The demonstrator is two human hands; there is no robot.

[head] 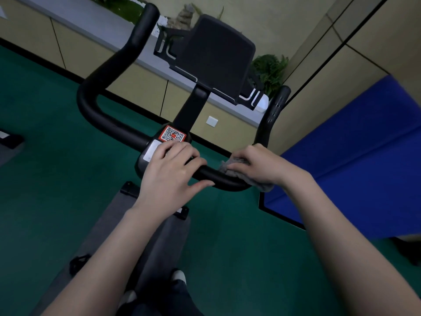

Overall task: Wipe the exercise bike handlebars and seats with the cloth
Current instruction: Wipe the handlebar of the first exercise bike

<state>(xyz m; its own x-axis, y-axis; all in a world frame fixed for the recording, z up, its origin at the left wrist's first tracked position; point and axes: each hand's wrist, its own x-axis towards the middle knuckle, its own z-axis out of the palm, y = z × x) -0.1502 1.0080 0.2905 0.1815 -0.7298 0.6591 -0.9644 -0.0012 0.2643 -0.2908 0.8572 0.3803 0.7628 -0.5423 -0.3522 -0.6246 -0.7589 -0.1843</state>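
The exercise bike's black handlebar [109, 65] curves up on both sides of a dark console [216, 55]. My left hand [170, 172] rests on the middle of the bar, fingers curled over it beside a red QR sticker [172, 134]. My right hand [257, 165] grips a grey cloth [227, 166] wrapped around the bar's right bend, just below the right upright grip [273, 112]. The seat is out of view.
Green floor [45, 179] lies below the bike, with the grey bike frame [141, 224] running toward my feet. A blue mat [355, 156] leans at the right. A low beige wall with plants [268, 71] stands behind the bike.
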